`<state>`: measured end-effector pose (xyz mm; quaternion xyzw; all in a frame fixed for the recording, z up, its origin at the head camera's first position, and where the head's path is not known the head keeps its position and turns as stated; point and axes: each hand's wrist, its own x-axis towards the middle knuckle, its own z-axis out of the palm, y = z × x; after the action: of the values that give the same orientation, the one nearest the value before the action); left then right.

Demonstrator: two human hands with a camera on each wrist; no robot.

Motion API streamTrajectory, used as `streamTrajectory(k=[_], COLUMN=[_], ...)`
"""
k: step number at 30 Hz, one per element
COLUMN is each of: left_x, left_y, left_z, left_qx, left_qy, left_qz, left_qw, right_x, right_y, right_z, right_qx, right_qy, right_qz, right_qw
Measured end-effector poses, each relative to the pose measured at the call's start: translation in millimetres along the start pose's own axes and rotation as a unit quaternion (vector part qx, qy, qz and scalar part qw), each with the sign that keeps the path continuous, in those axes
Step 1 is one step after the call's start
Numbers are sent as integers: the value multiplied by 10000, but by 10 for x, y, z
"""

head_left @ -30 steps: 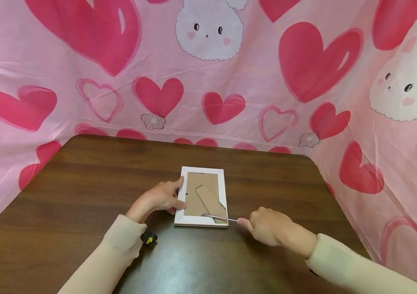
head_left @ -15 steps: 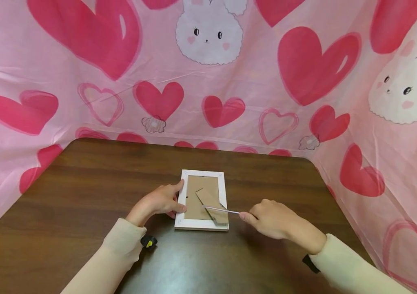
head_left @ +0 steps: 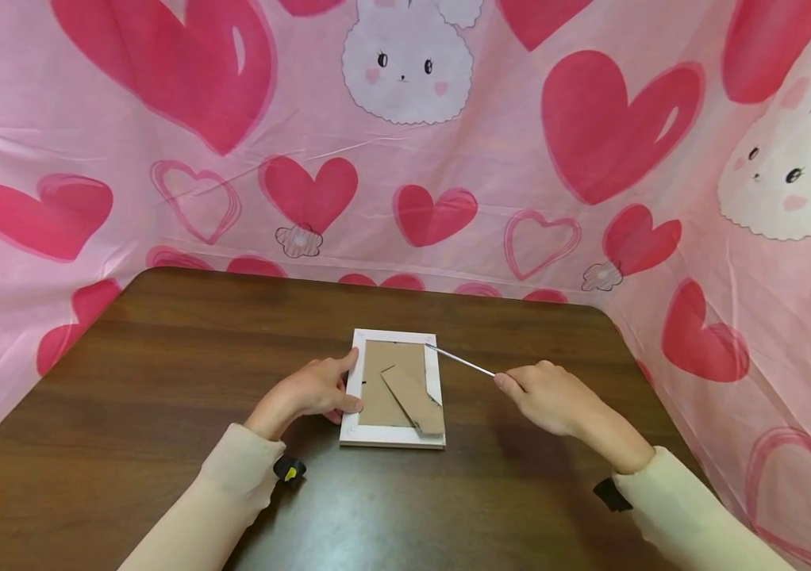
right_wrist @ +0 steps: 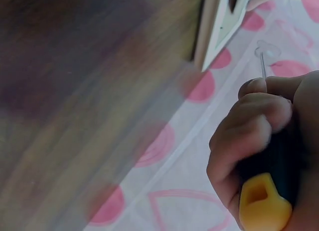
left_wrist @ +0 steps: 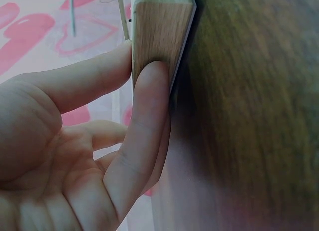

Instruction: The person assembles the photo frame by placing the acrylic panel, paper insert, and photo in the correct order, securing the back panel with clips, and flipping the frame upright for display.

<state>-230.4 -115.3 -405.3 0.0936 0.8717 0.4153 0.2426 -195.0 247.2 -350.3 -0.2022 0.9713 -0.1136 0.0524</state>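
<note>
A white picture frame [head_left: 387, 434] lies face down on the table, its brown backing board [head_left: 377, 408] and slanted easel stand [head_left: 416, 400] showing. My left hand [head_left: 309, 392] grips the frame's left side, thumb over the white border; the left wrist view has fingers [left_wrist: 144, 106] against its wooden side edge. In my right hand [head_left: 555, 400] is a screwdriver [head_left: 461, 361], with a thin metal shaft and a black handle with a yellow end [right_wrist: 264, 206]. The shaft's tip is at the frame's upper right inner corner. My right fingers [right_wrist: 244, 136] curl round the handle.
The dark wooden table [head_left: 220, 341] extends around the frame on all sides. A pink cloth [head_left: 491, 143] with hearts and rabbits hangs behind and along both sides. Black straps or mounts [head_left: 290, 469] sit at both wrists.
My right hand has moved the screwdriver away from me, its tip going from the lower part of the backing to the upper right corner. The left hand keeps its grip on the frame.
</note>
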Motion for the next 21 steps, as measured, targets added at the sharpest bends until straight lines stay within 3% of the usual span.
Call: streamTrajectory(k=[9, 21], left_x=[-13, 13], left_y=[23, -9], left_z=[8, -1], left_qx=[-26, -44], left_qy=[-8, 22], left_qz=[-1, -37], left_qw=[10000, 10000], right_x=[-21, 15], right_y=[160, 96], right_z=[223, 329], right_qx=[432, 702], right_qy=[-263, -541], right_qz=[221, 139], right_qw=[9985, 9960])
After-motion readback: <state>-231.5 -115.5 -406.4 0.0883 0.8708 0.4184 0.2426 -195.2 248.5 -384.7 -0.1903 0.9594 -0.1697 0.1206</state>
